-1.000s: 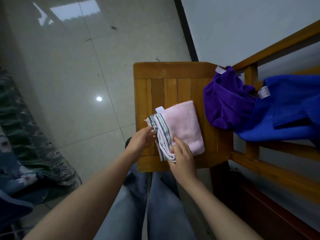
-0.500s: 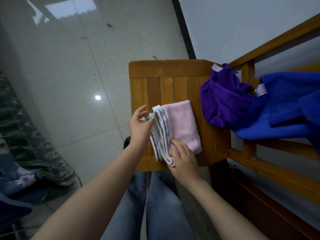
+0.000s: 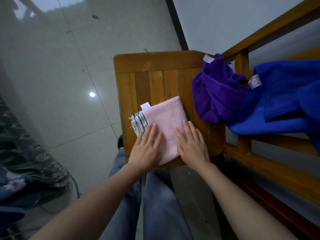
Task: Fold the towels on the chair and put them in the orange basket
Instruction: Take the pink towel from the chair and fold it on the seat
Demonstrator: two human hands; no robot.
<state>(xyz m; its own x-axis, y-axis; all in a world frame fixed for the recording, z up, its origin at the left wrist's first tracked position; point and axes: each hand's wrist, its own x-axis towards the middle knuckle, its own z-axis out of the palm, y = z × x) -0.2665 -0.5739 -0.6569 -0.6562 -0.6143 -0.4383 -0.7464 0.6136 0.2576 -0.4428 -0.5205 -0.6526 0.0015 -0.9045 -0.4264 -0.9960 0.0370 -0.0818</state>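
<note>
A folded pink towel [image 3: 164, 118] with a striped edge and a white tag lies on the wooden chair seat [image 3: 155, 80]. My left hand [image 3: 147, 148] presses flat on its near left part, fingers straight. My right hand [image 3: 192, 144] lies flat on its near right corner, partly on the seat. A crumpled purple towel [image 3: 216, 96] sits at the seat's right side, and a blue towel [image 3: 280, 101] hangs over the chair's wooden rail. No orange basket is in view.
Glossy grey floor tiles [image 3: 60, 75] spread to the left of the chair. Dark patterned fabric [image 3: 20, 161] lies at the lower left. The chair's wooden rails [image 3: 259, 161] run along the right, against a pale wall. My jeans-clad legs are below the seat.
My left hand let go of the striped edge and my right hand released its pinch; both now lie flat on the folded pink towel, which has flattened on the seat.
</note>
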